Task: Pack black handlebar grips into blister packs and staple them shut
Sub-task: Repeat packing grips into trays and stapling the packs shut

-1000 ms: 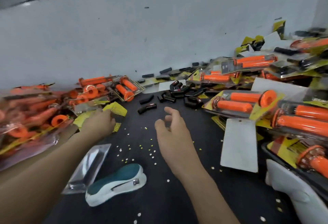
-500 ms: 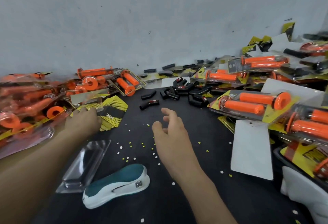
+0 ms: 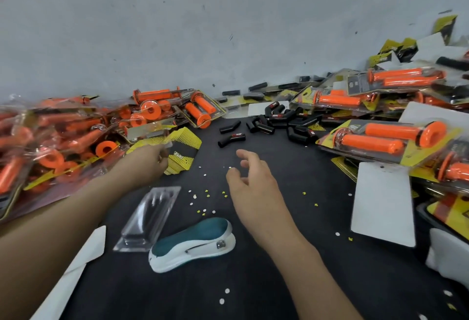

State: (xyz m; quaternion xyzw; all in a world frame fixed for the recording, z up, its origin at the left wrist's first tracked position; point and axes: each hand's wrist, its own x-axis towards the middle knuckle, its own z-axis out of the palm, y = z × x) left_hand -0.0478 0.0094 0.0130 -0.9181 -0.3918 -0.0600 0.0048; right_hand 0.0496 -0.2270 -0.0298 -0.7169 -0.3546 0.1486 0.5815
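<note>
Several short black handlebar grips (image 3: 272, 123) lie in a loose heap at the back of the black table, and two single ones (image 3: 231, 140) sit nearer. My left hand (image 3: 148, 165) pinches the edge of a yellow-and-black backing card (image 3: 186, 142) beside the left pile. An empty clear blister shell (image 3: 148, 219) lies below that hand. Touching the shell's right corner is a teal-and-white stapler (image 3: 193, 243). My right hand (image 3: 253, 182) hovers over the table centre with relaxed fingers, holding nothing, a short way in front of the single grips.
Packed orange grips fill a pile on the left (image 3: 58, 147) and a stack on the right (image 3: 385, 137). A white card (image 3: 382, 205) lies at right, another white card (image 3: 73, 276) at bottom left. Small paper punchings dot the black table (image 3: 291, 269). A grey wall closes the back.
My left hand has gone from resting on the backing card to pinching its edge, which now curls up. The right hand has barely moved.
</note>
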